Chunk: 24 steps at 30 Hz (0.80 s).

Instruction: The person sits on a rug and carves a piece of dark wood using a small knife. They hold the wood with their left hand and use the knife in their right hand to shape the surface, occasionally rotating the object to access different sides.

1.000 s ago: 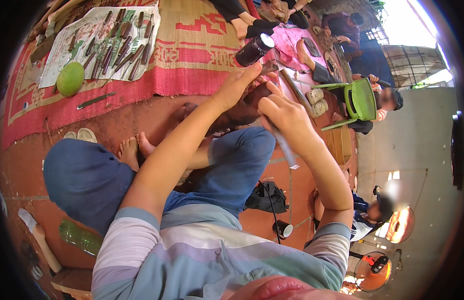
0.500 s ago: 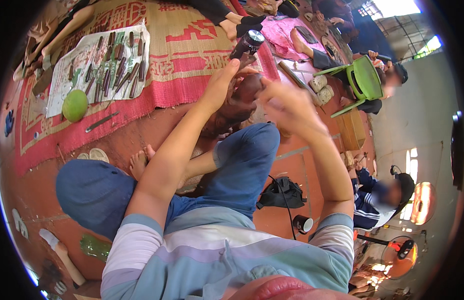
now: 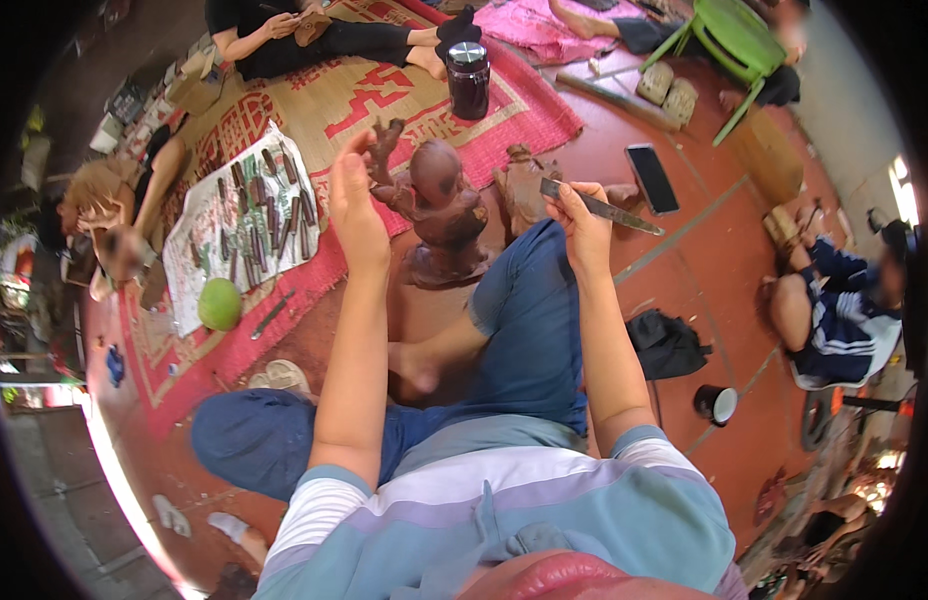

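Observation:
My right hand [image 3: 584, 235] is closed on a long flat metal tool [image 3: 624, 214], dark and narrow like a file or blade, held level above my raised knee. My left hand [image 3: 356, 215] is up with its fingers stretched, and nothing shows in it. Just beyond it stands a dark brown carved wooden figure [image 3: 452, 215] with a round head and a raised arm. A small gap appears between my left fingers and that arm. A second brown carved piece [image 3: 522, 180] lies to the right of the figure, partly behind my knee.
On the patterned mat [image 3: 369, 100] are a jar with a silver lid [image 3: 469, 80], several chisels [image 3: 254, 215] on a white sheet, a green fruit [image 3: 220, 304] and a knife [image 3: 274, 313]. A phone [image 3: 652, 180], black bag [image 3: 666, 343] and cup [image 3: 716, 404] are on the floor. People sit around.
My left hand has come off the figure and back toward me. The right hand, blurred beside the figure before, is now farther right with the flat tool plainly visible. The view has shifted.

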Motion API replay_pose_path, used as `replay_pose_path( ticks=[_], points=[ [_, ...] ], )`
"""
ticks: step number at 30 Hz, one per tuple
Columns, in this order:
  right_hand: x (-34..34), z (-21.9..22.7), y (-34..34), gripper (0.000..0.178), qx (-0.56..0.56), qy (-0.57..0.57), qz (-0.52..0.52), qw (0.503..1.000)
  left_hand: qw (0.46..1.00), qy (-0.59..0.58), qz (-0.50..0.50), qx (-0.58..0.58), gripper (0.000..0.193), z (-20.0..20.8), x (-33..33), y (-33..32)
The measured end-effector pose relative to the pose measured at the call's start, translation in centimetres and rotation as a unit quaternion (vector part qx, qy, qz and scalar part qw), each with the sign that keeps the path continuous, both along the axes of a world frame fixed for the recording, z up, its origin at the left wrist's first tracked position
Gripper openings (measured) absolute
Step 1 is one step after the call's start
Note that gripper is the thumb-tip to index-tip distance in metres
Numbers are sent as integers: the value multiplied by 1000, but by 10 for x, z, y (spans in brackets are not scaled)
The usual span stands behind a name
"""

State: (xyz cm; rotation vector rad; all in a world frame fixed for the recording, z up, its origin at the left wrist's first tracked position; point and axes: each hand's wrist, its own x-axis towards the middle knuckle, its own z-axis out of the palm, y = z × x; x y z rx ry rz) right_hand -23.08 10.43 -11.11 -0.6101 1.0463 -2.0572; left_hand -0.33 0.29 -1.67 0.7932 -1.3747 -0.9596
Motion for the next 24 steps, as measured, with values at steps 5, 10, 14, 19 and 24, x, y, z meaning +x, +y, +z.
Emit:
replay_pose_path(
  ticks=[5,10,14,19,24],
  points=[
    [12,-22,7,12,26,7,-1,1000,997,-14,-48,59,42,15,5,9],
    [10,-22,6,11,28,31,29,999,991,-97,-58,74,50,11,10,9],
    [8,-22,7,11,20,23,34,999,991,-95,-68,71,52,9,32,34],
    [7,-20,5,11,-12,2,48,999,989,-100,-44,100,53,9,60,94],
    [12,-18,12,11,1,15,62,998,989,-112,58,71,50,-2,73,126]
  ],
)
